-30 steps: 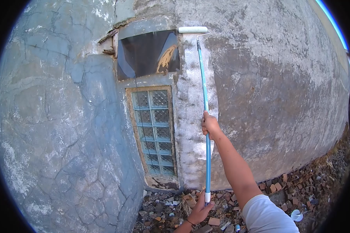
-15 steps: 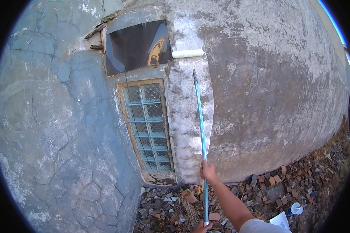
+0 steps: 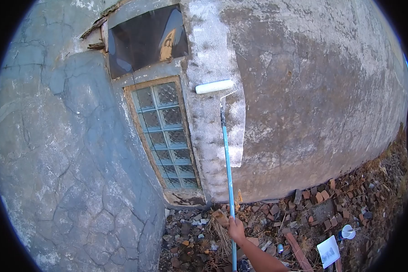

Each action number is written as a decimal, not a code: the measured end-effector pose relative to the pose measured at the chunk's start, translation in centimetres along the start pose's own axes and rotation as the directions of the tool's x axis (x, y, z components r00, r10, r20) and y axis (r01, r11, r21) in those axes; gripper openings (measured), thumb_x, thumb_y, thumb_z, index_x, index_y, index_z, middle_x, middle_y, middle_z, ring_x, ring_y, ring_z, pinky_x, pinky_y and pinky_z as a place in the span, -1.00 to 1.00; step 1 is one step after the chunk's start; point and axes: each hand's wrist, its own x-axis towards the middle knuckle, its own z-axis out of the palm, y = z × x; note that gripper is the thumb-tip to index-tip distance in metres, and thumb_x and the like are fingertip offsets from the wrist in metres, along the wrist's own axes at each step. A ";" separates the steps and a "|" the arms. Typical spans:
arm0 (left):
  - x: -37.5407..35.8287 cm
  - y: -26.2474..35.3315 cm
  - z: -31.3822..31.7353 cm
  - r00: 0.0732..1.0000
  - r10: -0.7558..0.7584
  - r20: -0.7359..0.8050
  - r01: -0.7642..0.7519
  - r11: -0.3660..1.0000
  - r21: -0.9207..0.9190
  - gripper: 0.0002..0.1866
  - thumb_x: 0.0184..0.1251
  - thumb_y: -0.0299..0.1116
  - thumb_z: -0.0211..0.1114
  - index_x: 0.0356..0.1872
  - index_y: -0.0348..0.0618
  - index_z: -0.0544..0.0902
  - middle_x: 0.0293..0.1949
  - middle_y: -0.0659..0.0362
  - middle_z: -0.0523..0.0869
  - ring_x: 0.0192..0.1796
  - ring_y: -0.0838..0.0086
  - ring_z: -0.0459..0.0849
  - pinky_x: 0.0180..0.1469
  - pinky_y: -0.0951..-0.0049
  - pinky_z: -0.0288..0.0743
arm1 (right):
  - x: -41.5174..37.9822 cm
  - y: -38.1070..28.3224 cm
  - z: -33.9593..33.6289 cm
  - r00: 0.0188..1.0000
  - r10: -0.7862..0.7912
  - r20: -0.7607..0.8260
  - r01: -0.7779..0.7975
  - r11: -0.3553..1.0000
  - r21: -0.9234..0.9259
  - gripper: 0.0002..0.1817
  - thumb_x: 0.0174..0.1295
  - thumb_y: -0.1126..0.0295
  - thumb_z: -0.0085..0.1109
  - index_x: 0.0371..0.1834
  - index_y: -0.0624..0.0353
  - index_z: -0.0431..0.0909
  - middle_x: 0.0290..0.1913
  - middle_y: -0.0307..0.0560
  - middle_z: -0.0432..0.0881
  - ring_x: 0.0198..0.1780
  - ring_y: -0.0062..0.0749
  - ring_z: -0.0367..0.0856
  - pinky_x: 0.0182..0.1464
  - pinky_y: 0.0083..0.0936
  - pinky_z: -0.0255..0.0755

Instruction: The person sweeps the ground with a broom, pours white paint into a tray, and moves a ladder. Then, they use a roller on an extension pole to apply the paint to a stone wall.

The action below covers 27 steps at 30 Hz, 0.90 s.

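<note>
My right hand is closed around the light blue extension pole. A wire frame at the pole's top end carries a white paint roller, which lies against the wall and tilts slightly. Around it runs an upright strip of patchy white paint, beside the glass-block window. The lower end of the pole leaves the bottom of the head view, and my left hand is out of sight.
Left of the strip are a glass-block window and a dark panel. Bricks and rubble cover the ground along the wall. At lower right are a white paint tray, a bucket and a wooden plank.
The roller has come down the wall from beside the dark panel to beside the window's top. My right hand has moved lower with the pole, and my left hand has left the view.
</note>
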 end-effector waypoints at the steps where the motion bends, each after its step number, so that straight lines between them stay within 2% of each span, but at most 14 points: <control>1: 0.2 -0.2 -0.4 1.000 0.017 -0.007 -0.017 1.000 -0.020 -0.28 0.32 -0.14 0.24 0.41 -0.06 0.11 0.24 0.05 0.36 0.14 0.23 0.48 0.12 0.18 0.46 | -0.1 -0.9 0.4 1.000 0.003 0.003 -0.003 1.000 0.000 -0.60 0.44 0.08 -0.22 -0.50 0.11 0.27 -0.71 -0.32 0.29 -0.74 -0.65 0.26 -0.72 -0.58 0.12; 4: 0.2 -0.7 -1.4 0.997 0.077 -0.033 -0.079 0.994 -0.077 -0.28 0.31 -0.14 0.25 0.40 -0.07 0.12 0.24 0.05 0.36 0.13 0.23 0.49 0.12 0.18 0.46 | 0.5 -5.6 1.6 0.999 -0.039 0.004 0.039 0.999 -0.004 -0.58 0.43 0.07 -0.22 -0.47 0.15 0.32 -0.71 -0.32 0.29 -0.75 -0.66 0.23 -0.73 -0.57 0.12; 6: -0.1 -0.7 -2.0 0.991 0.122 -0.049 -0.126 0.986 -0.110 -0.28 0.31 -0.13 0.25 0.40 -0.07 0.13 0.24 0.06 0.37 0.13 0.24 0.49 0.12 0.19 0.46 | 3.2 -5.6 2.4 0.990 -0.133 -0.036 0.131 0.990 -0.061 -0.58 0.43 0.05 -0.21 -0.43 0.16 0.34 -0.71 -0.32 0.29 -0.76 -0.65 0.23 -0.72 -0.57 0.13; 9: -0.6 0.5 -2.0 0.982 0.181 -0.059 -0.187 0.972 -0.141 -0.29 0.31 -0.13 0.25 0.39 -0.07 0.14 0.23 0.06 0.37 0.13 0.24 0.49 0.11 0.19 0.46 | 4.9 -11.7 3.4 0.975 -0.210 -0.073 0.204 0.975 -0.086 -0.58 0.41 0.01 -0.18 -0.42 0.14 0.32 -0.72 -0.34 0.24 -0.77 -0.65 0.18 -0.74 -0.57 0.06; 11: -1.4 4.1 -1.7 0.948 0.320 -0.001 -0.319 0.945 -0.074 -0.64 0.47 -0.29 -0.01 0.14 -0.28 0.24 -0.14 0.16 0.44 -0.11 0.49 0.49 0.02 0.40 0.43 | 4.1 -17.2 4.2 0.998 0.003 0.057 -0.015 0.981 0.196 -0.58 0.39 -0.02 -0.16 -0.44 0.09 0.29 -0.71 -0.35 0.20 -0.78 -0.66 0.12 -0.75 -0.58 -0.02; 12: -2.6 5.4 -1.4 0.930 0.362 -0.059 -0.362 0.932 0.009 -0.68 0.49 -0.29 -0.07 0.08 -0.33 0.29 -0.20 0.16 0.49 -0.13 0.46 0.52 0.03 0.38 0.45 | 4.3 -18.7 4.8 0.998 -0.010 0.059 -0.002 0.981 0.194 -0.58 0.39 -0.02 -0.16 -0.44 0.09 0.29 -0.71 -0.35 0.20 -0.78 -0.66 0.12 -0.75 -0.58 -0.02; 14: -4.4 7.9 -1.6 0.913 0.404 -0.062 -0.405 0.914 -0.002 -0.68 0.49 -0.30 -0.07 0.10 -0.33 0.29 -0.18 0.15 0.50 -0.13 0.47 0.53 0.04 0.39 0.45 | 4.2 -20.5 6.0 0.994 -0.012 0.107 -0.021 0.953 0.302 -0.58 0.38 -0.04 -0.16 -0.45 0.06 0.26 -0.72 -0.36 0.15 -0.78 -0.66 0.06 -0.76 -0.58 -0.09; 17: -5.8 10.2 -2.3 0.900 0.427 -0.088 -0.430 0.903 -0.019 -0.65 0.49 -0.31 -0.08 0.16 -0.34 0.29 -0.16 0.13 0.54 -0.10 0.48 0.53 0.05 0.41 0.44 | 4.2 -22.0 7.1 0.993 -0.025 0.111 -0.007 0.959 0.284 -0.59 0.39 -0.04 -0.17 -0.44 0.05 0.25 -0.72 -0.34 0.15 -0.79 -0.65 0.06 -0.76 -0.59 -0.08; 19: -6.8 11.3 -2.8 0.860 0.510 0.017 -0.510 0.860 0.035 -0.60 0.48 -0.34 -0.06 0.24 -0.32 0.23 -0.09 0.11 0.53 -0.07 0.46 0.54 0.08 0.39 0.43 | 4.7 -23.4 7.9 0.995 -0.041 0.096 0.011 0.957 0.288 -0.59 0.39 -0.04 -0.17 -0.45 0.05 0.25 -0.72 -0.34 0.15 -0.79 -0.65 0.06 -0.76 -0.59 -0.08; 20: -7.9 12.4 -2.3 0.859 0.512 0.016 -0.512 0.858 0.033 -0.60 0.48 -0.34 -0.06 0.24 -0.32 0.23 -0.09 0.11 0.53 -0.07 0.46 0.54 0.08 0.39 0.43 | 4.8 -24.4 8.3 0.996 -0.044 0.080 0.018 0.955 0.295 -0.59 0.39 -0.03 -0.17 -0.45 0.05 0.25 -0.72 -0.33 0.15 -0.79 -0.64 0.06 -0.76 -0.59 -0.08; 23: -10.9 15.8 -1.0 0.797 0.602 0.052 -0.600 0.799 -0.039 -0.52 0.45 -0.39 0.00 0.31 -0.30 0.16 0.03 0.08 0.48 0.04 0.41 0.52 0.16 0.37 0.38 | 5.6 -28.6 8.8 0.993 -0.099 0.072 0.075 0.958 0.275 -0.59 0.39 -0.03 -0.17 -0.47 0.04 0.24 -0.72 -0.32 0.15 -0.79 -0.63 0.06 -0.76 -0.58 -0.08; 25: -12.0 17.0 -0.6 0.694 0.714 0.088 -0.715 0.698 -0.022 -0.43 0.41 -0.44 0.04 0.37 -0.29 0.07 0.15 0.04 0.40 0.15 0.36 0.47 0.22 0.35 0.32 | 6.6 -31.6 9.1 0.989 -0.132 0.069 0.108 0.955 0.277 -0.59 0.39 -0.03 -0.17 -0.48 0.04 0.24 -0.72 -0.32 0.15 -0.79 -0.62 0.06 -0.76 -0.58 -0.07; 27: -12.2 17.5 -1.1 0.703 0.704 0.099 -0.704 0.709 -0.039 -0.40 0.40 -0.45 0.06 0.38 -0.26 0.04 0.18 0.02 0.37 0.18 0.33 0.45 0.24 0.34 0.30 | 7.6 -34.4 9.3 0.984 -0.170 0.059 0.148 0.951 0.272 -0.59 0.39 -0.02 -0.17 -0.48 0.04 0.24 -0.72 -0.32 0.16 -0.78 -0.61 0.07 -0.76 -0.58 -0.05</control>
